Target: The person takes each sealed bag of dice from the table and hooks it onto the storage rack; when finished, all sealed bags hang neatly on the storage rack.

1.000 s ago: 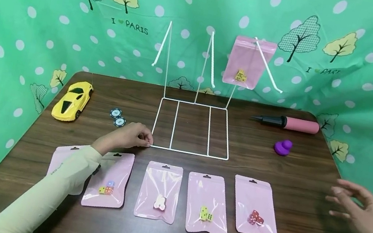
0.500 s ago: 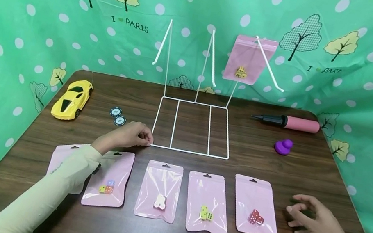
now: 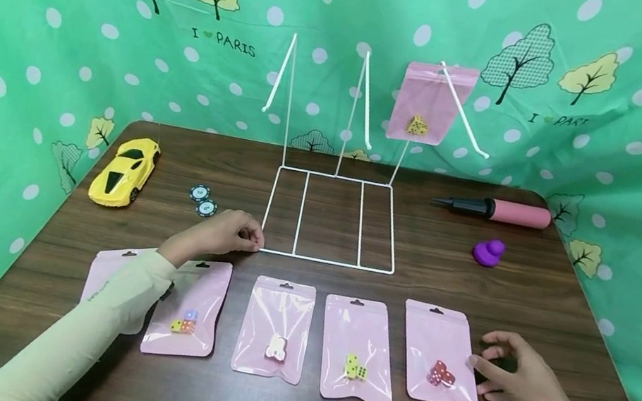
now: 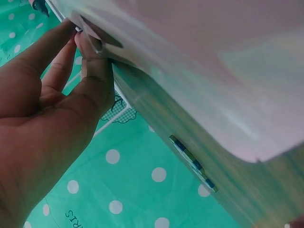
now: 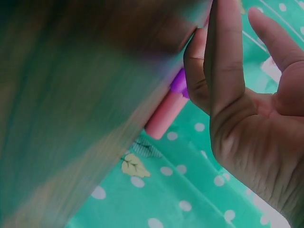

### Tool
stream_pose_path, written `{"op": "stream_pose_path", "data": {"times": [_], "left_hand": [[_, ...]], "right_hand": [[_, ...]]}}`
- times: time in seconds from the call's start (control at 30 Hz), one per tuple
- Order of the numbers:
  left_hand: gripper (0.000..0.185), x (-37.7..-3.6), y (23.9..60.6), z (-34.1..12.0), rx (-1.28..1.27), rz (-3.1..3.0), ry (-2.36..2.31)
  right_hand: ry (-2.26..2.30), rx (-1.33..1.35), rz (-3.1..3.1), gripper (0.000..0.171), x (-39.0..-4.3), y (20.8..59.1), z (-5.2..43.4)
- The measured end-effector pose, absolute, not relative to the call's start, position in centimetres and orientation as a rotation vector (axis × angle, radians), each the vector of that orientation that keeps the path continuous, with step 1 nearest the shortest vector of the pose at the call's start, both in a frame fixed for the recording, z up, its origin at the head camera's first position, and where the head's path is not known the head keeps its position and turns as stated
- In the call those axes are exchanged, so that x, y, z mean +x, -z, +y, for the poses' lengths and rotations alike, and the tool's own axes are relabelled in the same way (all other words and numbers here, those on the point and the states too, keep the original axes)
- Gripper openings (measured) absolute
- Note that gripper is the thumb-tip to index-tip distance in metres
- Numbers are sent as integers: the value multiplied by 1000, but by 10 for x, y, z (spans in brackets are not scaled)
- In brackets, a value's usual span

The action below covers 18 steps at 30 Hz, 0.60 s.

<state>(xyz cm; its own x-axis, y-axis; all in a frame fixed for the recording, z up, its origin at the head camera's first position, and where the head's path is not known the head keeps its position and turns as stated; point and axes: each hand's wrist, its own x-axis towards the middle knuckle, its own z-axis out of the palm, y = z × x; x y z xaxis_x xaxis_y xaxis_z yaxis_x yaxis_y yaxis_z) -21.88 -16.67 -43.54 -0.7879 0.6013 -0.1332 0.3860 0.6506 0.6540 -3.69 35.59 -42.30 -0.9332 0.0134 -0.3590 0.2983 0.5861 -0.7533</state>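
At the front left corner of a white wire display rack [image 3: 325,261], my left hand [image 3: 225,230] pinches the wire between thumb and fingers. The left wrist view shows those fingers [image 4: 92,71] close up, with a pink bag [image 4: 228,71] large beside them. My right hand [image 3: 516,375] is at the right edge of a pink zip bag with red dice [image 3: 432,335], its fingers loosely spread and the thumb tip right at the edge. In the right wrist view, this hand [image 5: 251,114] is low beside the table. Another pink bag with yellow dice [image 3: 432,98] hangs on the rack's right hook.
More pink bags lie in the row: yellow dice [image 3: 359,329], white dice [image 3: 278,315], mixed dice [image 3: 190,299], and one [image 3: 109,267] partly under the left sleeve. Around them are a yellow toy car [image 3: 126,173], poker chips [image 3: 203,201], a purple duck [image 3: 487,252] and a pink hand pump [image 3: 518,214].
My right hand has moved left from beyond the table's right side to the edge of the red dice bag. The left hand stays on the rack corner.
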Motion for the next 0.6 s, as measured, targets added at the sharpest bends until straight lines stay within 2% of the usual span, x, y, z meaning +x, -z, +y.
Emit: {"op": "stream_pose_path", "data": {"times": [0.33, 0.6], "left_hand": [[9, -218, 436, -168, 808, 2544, -881], [10, -218, 434, -169, 824, 2539, -888]], "right_hand": [[1242, 176, 2562, 52, -40, 427, 344], [1285, 89, 2559, 35, -39, 427, 338]]}}
